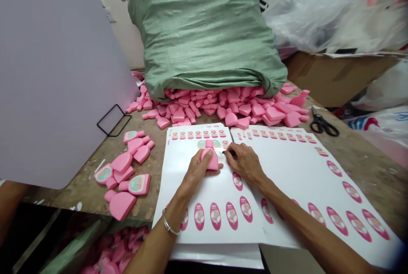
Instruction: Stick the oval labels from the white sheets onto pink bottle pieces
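Note:
My left hand (196,168) is closed around a small pink toy bottle (208,158), its neck pointing away from me, above the left sticker sheet (178,180). Just right of the bottle, my right hand (245,161) pinches a thin dark tool (225,152); most of the tool is hidden by the fingers. Its tip is close to a pale green oval label (219,154) by the bottle. Oval pink stickers (216,216) line the lower edge of the sheet. A second sticker sheet (287,172) lies under my right forearm.
Pink bottles, some labelled (139,184), lie at the left beside a black wire stand (114,120). More bottles (231,117) spill from a green sack (207,31) at the back. Black scissors (323,125) rest at the right, near a cardboard box (338,74).

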The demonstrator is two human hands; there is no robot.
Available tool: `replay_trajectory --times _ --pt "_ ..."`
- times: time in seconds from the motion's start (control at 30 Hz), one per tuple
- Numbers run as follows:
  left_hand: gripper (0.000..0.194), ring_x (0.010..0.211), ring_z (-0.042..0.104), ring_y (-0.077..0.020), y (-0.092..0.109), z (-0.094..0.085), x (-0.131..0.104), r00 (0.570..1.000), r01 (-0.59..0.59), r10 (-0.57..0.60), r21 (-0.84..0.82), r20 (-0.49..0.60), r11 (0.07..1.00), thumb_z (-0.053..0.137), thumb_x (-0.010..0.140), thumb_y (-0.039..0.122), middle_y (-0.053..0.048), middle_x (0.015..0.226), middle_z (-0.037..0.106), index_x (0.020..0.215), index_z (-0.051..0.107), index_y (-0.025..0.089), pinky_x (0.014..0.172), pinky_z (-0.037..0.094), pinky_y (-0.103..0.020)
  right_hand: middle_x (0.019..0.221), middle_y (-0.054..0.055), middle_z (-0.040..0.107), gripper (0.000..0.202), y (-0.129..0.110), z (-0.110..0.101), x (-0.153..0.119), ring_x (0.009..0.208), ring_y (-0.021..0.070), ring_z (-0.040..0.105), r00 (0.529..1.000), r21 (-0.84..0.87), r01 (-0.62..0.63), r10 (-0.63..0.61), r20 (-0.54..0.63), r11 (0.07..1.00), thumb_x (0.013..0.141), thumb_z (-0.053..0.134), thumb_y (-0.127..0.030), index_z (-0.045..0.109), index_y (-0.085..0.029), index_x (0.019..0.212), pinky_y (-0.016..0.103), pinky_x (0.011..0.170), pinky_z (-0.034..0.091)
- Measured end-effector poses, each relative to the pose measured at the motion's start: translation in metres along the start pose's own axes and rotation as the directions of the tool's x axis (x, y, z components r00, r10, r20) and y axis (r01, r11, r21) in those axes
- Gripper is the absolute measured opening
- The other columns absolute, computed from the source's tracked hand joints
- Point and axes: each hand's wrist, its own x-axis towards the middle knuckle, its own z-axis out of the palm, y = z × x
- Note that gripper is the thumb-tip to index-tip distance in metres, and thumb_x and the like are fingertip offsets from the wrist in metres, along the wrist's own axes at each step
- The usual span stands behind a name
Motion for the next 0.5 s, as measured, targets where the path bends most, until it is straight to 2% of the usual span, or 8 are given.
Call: replay_trajectory --times 0.17,0.33,0.5 --pt "0.039 0.080 0.069 -0.0215 0.0012 0.0007 -0.0009 1.000 0.005 -0.005 -0.012 -0.001 1.000 0.059 0.082 0.047 -0.008 0.095 0.057 0.104 0.055 0.015 0.068 0.056 -0.029 0.071 0.000 0.062 0.011 -0.0005 -0.0035 0.0038 0.068 0.0156 0.053 1.000 0.139 0.014 -0.014 0.004 0.990 0.085 0.049 -0.026 0.056 -0.021 0.077 0.029 0.070 0.034" --pt "0.038 0.081 0.069 -0.0220 0.0016 0.0001 -0.0017 1.000 -0.011 0.011 -0.029 0.002 1.000 0.060 0.080 0.049 -0.009 0.096 0.058 0.100 0.056 0.016 0.070 0.056 -0.033 0.074 0.003 0.064 0.011 -0.0025 -0.0039 0.0073 0.071 0.0177 0.053 0.998 -0.030 0.059 -0.059 0.001 0.998 0.085 0.050 -0.025 0.057 -0.020 0.079 0.031 0.069 0.031" --pt "0.038 0.082 0.069 -0.0232 0.0009 -0.0013 -0.0012 1.000 -0.002 0.002 -0.029 0.004 1.000 0.061 0.080 0.047 -0.009 0.095 0.060 0.101 0.055 0.015 0.072 0.057 -0.035 0.071 0.002 0.063 0.015 -0.0012 0.0008 0.0072 0.070 0.0173 0.053 0.998 -0.017 0.065 -0.065 0.009 0.998 0.083 0.056 -0.033 0.057 -0.019 0.078 0.031 0.070 0.032"
